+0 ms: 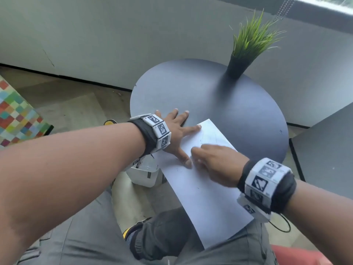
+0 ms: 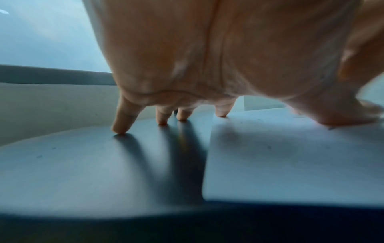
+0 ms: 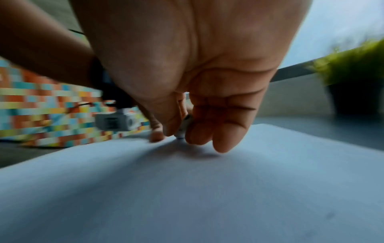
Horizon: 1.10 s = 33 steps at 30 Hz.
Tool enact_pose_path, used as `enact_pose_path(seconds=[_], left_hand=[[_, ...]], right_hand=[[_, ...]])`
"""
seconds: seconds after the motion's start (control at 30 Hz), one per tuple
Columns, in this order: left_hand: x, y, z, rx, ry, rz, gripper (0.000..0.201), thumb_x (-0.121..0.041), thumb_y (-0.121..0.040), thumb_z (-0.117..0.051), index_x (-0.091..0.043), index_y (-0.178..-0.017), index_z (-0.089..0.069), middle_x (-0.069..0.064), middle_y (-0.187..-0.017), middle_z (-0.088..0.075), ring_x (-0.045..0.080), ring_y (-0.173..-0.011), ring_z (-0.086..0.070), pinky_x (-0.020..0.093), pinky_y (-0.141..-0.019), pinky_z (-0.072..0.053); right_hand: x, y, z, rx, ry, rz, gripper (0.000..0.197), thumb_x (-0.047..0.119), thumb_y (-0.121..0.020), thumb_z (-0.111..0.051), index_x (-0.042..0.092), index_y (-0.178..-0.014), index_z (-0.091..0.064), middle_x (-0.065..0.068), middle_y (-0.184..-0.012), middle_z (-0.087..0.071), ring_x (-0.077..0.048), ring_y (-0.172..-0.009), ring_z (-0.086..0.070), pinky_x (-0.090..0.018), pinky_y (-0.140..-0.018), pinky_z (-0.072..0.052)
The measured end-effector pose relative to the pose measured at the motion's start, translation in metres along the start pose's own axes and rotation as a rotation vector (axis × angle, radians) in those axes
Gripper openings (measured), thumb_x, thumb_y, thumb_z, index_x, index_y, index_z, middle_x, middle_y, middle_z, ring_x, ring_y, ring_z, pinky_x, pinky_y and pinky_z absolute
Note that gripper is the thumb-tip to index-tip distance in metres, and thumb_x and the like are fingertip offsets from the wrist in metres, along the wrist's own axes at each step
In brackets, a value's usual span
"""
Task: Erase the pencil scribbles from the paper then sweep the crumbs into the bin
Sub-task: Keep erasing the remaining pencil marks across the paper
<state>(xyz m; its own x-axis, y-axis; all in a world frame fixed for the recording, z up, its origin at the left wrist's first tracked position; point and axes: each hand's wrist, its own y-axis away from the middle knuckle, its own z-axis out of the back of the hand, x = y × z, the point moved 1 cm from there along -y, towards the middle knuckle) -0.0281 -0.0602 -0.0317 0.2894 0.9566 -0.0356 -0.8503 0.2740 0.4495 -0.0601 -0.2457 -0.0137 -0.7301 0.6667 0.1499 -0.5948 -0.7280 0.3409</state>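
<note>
Meanwhile, the left hand [image 1: 172,129] is pressing spread fingers on thin, slippery paper [image 1: 206,188] near its edge while the right hand [image 1: 217,163] is pinching a small eraser [image 3: 182,129] against it.

Forearms are left bare; no sleeves are seen. A black wrist strap [image 1: 142,133] is worn above the left hand [image 1: 176,129], faced with white square tiles [image 1: 159,131] printed with black coded markers. A matching black strap with marker tiles [image 1: 265,180] is worn above the right hand [image 1: 219,162], and a thin black cable loop [image 1: 282,224] is seen below it. Grey trousers [image 1: 162,236] are worn.
</note>
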Motion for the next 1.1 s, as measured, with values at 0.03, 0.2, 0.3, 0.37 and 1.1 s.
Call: enact_pose_path(seconds=[0.03,0.2,0.3,0.37,1.1], left_hand=[[-0.001,-0.001,0.000,0.010,-0.017,0.008,0.133,-0.103,-0.038,-0.048,-0.057,-0.146,0.014,0.001,-0.164,0.019,0.035,-0.150,0.012,0.074,-0.108,-0.012],[-0.008,0.001,0.012,0.047,-0.055,0.018,0.136,-0.095,-0.047,-0.060,-0.049,-0.151,0.015,0.005,-0.164,0.018,0.040,-0.150,0.010,0.068,-0.107,-0.024],[-0.008,0.002,0.013,0.053,-0.068,0.026,0.137,-0.095,-0.046,-0.061,-0.049,-0.151,0.015,0.005,-0.164,0.016,0.041,-0.150,0.007,0.068,-0.106,-0.026],[-0.010,0.001,0.012,0.034,-0.090,0.026,0.138,-0.096,-0.045,-0.060,-0.048,-0.151,0.014,0.005,-0.164,0.015,0.041,-0.149,0.004,0.067,-0.104,-0.030],[-0.013,-0.001,0.018,0.057,-0.084,0.029,0.142,-0.092,-0.044,-0.066,-0.047,-0.151,0.014,0.008,-0.164,0.015,0.043,-0.149,0.004,0.066,-0.110,-0.023]], right_hand=[[0.006,0.005,-0.005,0.039,0.035,0.048,0.013,0.018,-0.093,-0.043,0.024,-0.105,-0.042,0.003,-0.086,-0.044,-0.027,-0.077,-0.051,-0.040,-0.067,-0.045],[-0.020,-0.012,0.007,-0.087,0.104,-0.099,0.007,0.030,-0.100,-0.038,0.023,-0.102,-0.038,0.003,-0.086,-0.041,-0.028,-0.075,-0.049,-0.039,-0.063,-0.046],[-0.010,-0.011,0.002,-0.010,0.106,-0.005,0.005,0.021,-0.095,-0.041,0.024,-0.098,-0.037,0.002,-0.087,-0.044,-0.028,-0.078,-0.052,-0.038,-0.065,-0.044],[0.002,-0.002,-0.005,0.060,0.109,0.072,0.013,0.020,-0.094,-0.044,0.028,-0.096,-0.035,0.004,-0.083,-0.040,-0.029,-0.076,-0.054,-0.040,-0.065,-0.046],[-0.025,-0.034,0.020,0.045,0.076,-0.037,0.011,0.027,-0.098,-0.042,0.020,-0.105,-0.046,-0.003,-0.104,-0.059,-0.030,-0.096,-0.057,-0.041,-0.077,-0.050]])
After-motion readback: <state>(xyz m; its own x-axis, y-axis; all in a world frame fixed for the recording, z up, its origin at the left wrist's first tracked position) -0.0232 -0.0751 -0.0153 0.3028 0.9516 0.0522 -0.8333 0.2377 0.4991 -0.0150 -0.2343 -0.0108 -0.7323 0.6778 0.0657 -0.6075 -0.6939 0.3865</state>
